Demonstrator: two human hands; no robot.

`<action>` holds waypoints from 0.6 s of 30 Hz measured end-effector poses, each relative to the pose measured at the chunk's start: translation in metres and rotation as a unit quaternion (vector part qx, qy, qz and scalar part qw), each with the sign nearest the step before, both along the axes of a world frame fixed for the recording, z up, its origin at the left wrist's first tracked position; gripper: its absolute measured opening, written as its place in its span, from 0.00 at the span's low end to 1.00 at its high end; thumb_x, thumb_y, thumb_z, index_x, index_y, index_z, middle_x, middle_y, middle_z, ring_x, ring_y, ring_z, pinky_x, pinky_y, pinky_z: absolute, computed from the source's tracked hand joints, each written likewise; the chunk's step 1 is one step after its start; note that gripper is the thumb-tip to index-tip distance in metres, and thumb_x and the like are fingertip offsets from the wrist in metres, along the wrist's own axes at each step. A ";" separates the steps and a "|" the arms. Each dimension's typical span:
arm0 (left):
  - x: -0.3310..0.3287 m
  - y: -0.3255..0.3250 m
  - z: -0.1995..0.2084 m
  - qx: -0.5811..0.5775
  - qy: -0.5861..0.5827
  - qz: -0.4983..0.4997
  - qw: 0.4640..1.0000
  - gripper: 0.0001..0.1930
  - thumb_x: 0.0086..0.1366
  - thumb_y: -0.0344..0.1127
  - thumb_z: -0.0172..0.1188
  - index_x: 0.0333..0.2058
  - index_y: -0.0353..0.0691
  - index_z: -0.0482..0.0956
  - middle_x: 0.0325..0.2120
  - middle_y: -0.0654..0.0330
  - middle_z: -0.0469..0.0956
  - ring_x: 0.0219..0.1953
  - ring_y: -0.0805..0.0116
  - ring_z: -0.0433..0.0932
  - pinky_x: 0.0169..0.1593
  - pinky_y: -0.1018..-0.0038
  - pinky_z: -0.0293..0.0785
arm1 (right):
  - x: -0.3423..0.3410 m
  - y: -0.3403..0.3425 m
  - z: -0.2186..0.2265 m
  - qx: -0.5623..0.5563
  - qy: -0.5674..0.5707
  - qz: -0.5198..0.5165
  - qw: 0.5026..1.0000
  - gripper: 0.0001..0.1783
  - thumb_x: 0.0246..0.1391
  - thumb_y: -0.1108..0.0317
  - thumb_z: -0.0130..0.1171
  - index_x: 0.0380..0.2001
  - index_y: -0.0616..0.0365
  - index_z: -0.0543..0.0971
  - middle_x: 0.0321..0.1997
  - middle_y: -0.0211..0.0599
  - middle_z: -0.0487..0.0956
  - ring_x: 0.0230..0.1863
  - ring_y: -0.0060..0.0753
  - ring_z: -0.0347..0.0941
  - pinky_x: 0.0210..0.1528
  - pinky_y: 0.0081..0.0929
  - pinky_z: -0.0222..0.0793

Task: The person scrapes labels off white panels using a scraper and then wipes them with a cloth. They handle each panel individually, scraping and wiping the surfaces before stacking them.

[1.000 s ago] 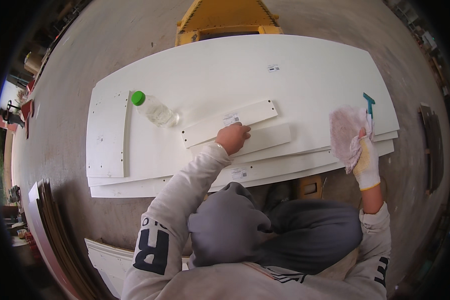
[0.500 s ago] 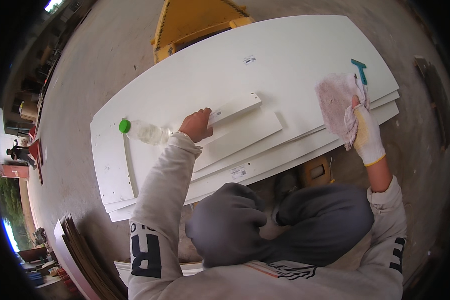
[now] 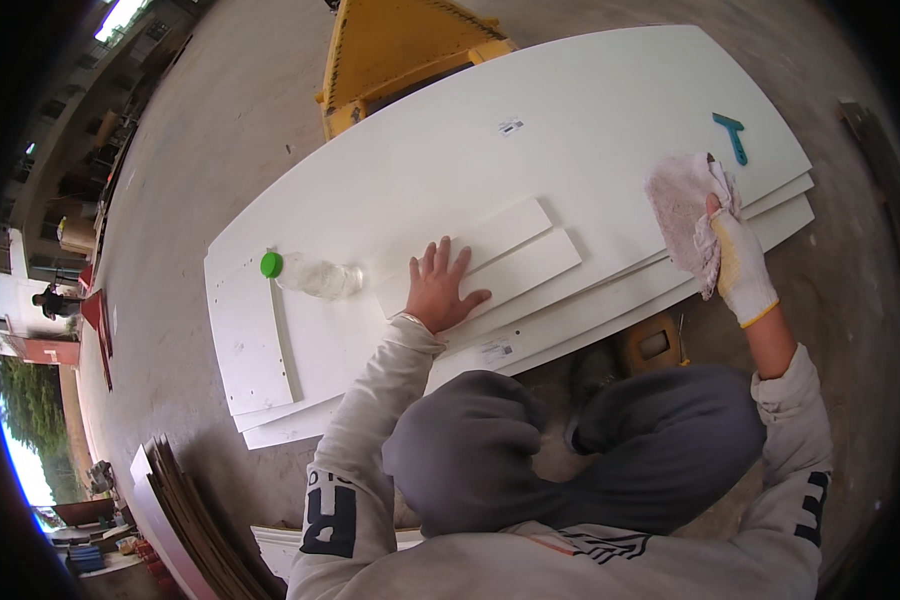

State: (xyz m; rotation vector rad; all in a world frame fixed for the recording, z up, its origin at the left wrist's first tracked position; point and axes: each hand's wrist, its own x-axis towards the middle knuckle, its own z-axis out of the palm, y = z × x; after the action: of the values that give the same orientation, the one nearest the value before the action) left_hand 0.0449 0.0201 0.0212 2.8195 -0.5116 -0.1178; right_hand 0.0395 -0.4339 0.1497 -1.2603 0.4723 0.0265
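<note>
My bare left hand (image 3: 440,287) lies with fingers spread across two narrow white boards (image 3: 525,262), placed side by side on a stack of large white panels (image 3: 590,130). In my right hand (image 3: 743,262), which wears a white and yellow work glove, is a stained whitish rag (image 3: 682,207), gripped over the right part of the panels. Left of my left hand a clear plastic bottle (image 3: 320,279) with a green cap lies on its side. Beyond the rag rests a teal scraper (image 3: 732,138). A small white board (image 3: 251,335) with holes along its edges sits at the left end.
Past the panels' far edge stands a yellow metal frame (image 3: 400,55). More boards lean in a stack (image 3: 195,520) at lower left. Between my knees and the panels, a tan block with an opening (image 3: 654,345) is on the floor. A distant person (image 3: 55,301) shows at far left.
The narrow board my left hand was grasping, raised on edge, now lies flat beside the other one. My left fingers have spread out on top. The right hand keeps the rag in about the same place.
</note>
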 end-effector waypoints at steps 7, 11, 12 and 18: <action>-0.024 -0.020 -0.005 0.092 -0.008 0.015 0.996 0.55 0.61 0.67 0.64 0.78 0.46 0.51 0.78 0.37 0.43 0.79 0.32 0.35 0.75 0.30 0.32 | 0.013 0.024 -0.033 -0.057 0.003 0.031 0.998 0.27 0.70 0.52 0.62 0.62 0.58 0.76 0.48 0.28 0.80 0.45 0.16 0.75 0.45 0.20 0.72; -0.028 -0.015 -0.005 0.084 -0.018 0.029 0.996 0.54 0.61 0.66 0.64 0.77 0.43 0.53 0.77 0.37 0.45 0.79 0.32 0.37 0.75 0.30 0.34 | 0.033 0.094 -0.057 -0.288 0.062 0.177 0.939 0.20 0.69 0.49 0.59 0.52 0.52 0.82 0.46 0.36 0.83 0.44 0.27 0.79 0.43 0.29 0.75; -0.029 -0.017 -0.004 0.083 -0.012 0.035 0.996 0.54 0.61 0.66 0.64 0.76 0.41 0.54 0.77 0.38 0.46 0.79 0.32 0.38 0.75 0.30 0.35 | 0.032 0.127 -0.066 -0.377 -0.034 0.227 0.897 0.19 0.68 0.50 0.59 0.52 0.51 0.82 0.50 0.39 0.82 0.50 0.32 0.78 0.49 0.35 0.74; -0.041 -0.022 -0.005 0.063 -0.009 0.046 0.997 0.55 0.61 0.71 0.60 0.75 0.36 0.56 0.77 0.42 0.49 0.79 0.36 0.41 0.75 0.31 0.37 | 0.018 0.264 -0.119 -0.666 -0.257 0.353 0.605 0.27 0.66 0.49 0.55 0.65 0.44 0.78 0.73 0.36 0.73 0.78 0.46 0.57 0.82 0.53 0.39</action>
State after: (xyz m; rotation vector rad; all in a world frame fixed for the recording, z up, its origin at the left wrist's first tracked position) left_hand 0.0040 -0.0022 0.0161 2.9649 -0.3895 -0.1104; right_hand 0.0578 -0.1702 0.0309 -2.7620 -0.7700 -0.0356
